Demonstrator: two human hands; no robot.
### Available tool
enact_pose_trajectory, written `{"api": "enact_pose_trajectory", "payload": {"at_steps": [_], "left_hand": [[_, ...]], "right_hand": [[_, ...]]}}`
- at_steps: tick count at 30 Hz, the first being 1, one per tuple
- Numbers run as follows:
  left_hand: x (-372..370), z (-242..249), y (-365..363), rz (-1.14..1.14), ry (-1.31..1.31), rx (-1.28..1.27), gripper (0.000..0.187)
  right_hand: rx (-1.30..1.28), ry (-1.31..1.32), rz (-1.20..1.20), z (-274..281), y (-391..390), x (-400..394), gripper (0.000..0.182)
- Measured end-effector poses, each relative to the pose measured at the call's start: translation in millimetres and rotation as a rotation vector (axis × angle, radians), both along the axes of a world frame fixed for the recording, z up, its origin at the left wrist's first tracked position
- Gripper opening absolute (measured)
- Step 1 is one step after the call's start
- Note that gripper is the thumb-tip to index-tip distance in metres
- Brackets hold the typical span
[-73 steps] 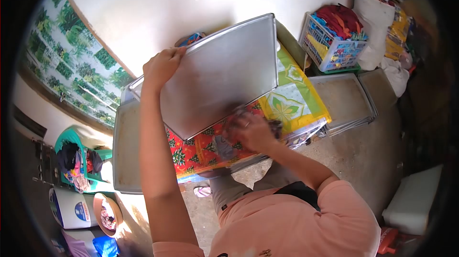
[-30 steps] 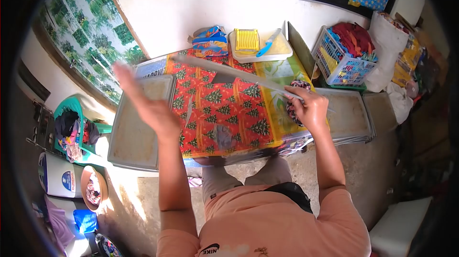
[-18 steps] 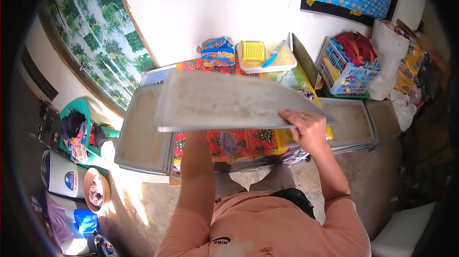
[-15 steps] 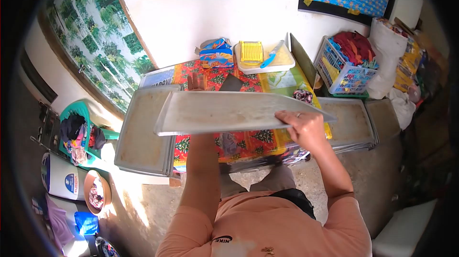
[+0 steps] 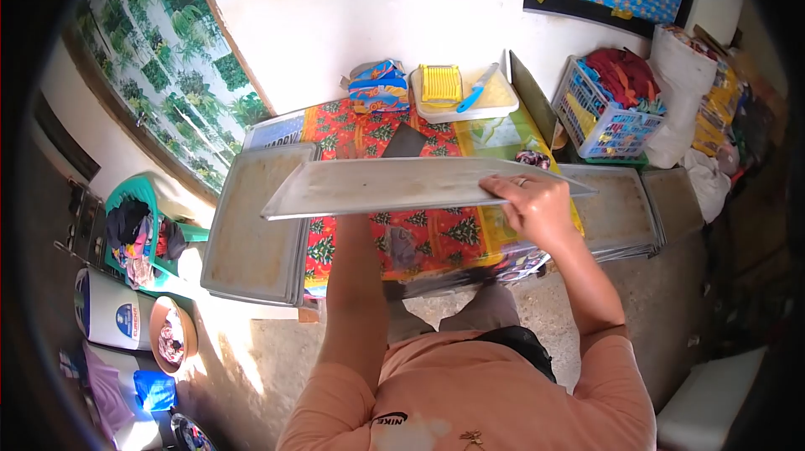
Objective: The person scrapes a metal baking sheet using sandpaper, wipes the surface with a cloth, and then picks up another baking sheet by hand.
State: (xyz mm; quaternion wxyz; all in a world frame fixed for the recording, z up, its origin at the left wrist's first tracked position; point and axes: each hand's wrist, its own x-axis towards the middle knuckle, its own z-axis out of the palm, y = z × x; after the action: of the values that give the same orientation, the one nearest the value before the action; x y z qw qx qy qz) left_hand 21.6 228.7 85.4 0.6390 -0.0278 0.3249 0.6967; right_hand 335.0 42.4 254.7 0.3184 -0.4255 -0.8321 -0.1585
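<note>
My right hand [image 5: 537, 204] grips the right part of the near long edge of a flat grey metal tray [image 5: 377, 185], fingers on its upper face. Held above the table, the tray is tilted so that it looks narrow from here. My left forearm [image 5: 356, 258] passes beneath it. Most of my left hand [image 5: 346, 150] is hidden behind the tray; only a blurred bit of the fingers shows past the far edge. Under the tray lies a red and yellow tablecloth [image 5: 415, 243] with Christmas trees. A dark square piece [image 5: 405, 142] rests on the cloth beyond it.
Stacked trays lie left [image 5: 256, 229] and right [image 5: 608, 212]. At the back, a white container [image 5: 499, 99] holds a yellow slicer [image 5: 441, 85] and a blue-handled knife [image 5: 472, 99], beside a blue-orange packet [image 5: 379, 89]. A clothes basket [image 5: 616, 128] stands right, a green chair [image 5: 142, 199] left.
The tray has tilted flatter to my view, looking narrower, and its left end has shifted slightly left. My right hand keeps its grip; the left fingers show less past the far edge.
</note>
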Motion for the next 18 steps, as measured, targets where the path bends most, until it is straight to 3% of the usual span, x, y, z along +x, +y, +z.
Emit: {"api": "enact_pose_trajectory", "payload": {"at_steps": [4,7,9,11,14,16,18], "left_hand": [[-38,28,-19,-0.141,0.119,0.134,0.100],[-83,23,-86,-0.297,0.254,0.276,0.102],[-91,38,-137,-0.352,0.183,0.351,0.103],[-74,69,-184,-0.341,0.016,0.348,0.077],[-107,-16,-219,-0.306,0.510,-0.056,0.058],[-95,1,-244,-0.224,0.307,-0.032,0.052],[-91,0,-259,-0.116,0.221,0.015,0.052]], "right_hand": [[0.048,0.058,0.016,-2,5,2,0.032],[0.133,-0.016,0.067,-12,10,4,0.032],[0.176,-0.140,0.096,-22,5,5,0.030],[0.215,-0.209,0.149,-39,-1,1,0.028],[0.274,-0.247,0.234,-75,-2,-8,0.027],[0.272,-0.196,0.276,-94,0,-17,0.030],[0.129,-0.201,0.176,-127,5,-15,0.046]]}}
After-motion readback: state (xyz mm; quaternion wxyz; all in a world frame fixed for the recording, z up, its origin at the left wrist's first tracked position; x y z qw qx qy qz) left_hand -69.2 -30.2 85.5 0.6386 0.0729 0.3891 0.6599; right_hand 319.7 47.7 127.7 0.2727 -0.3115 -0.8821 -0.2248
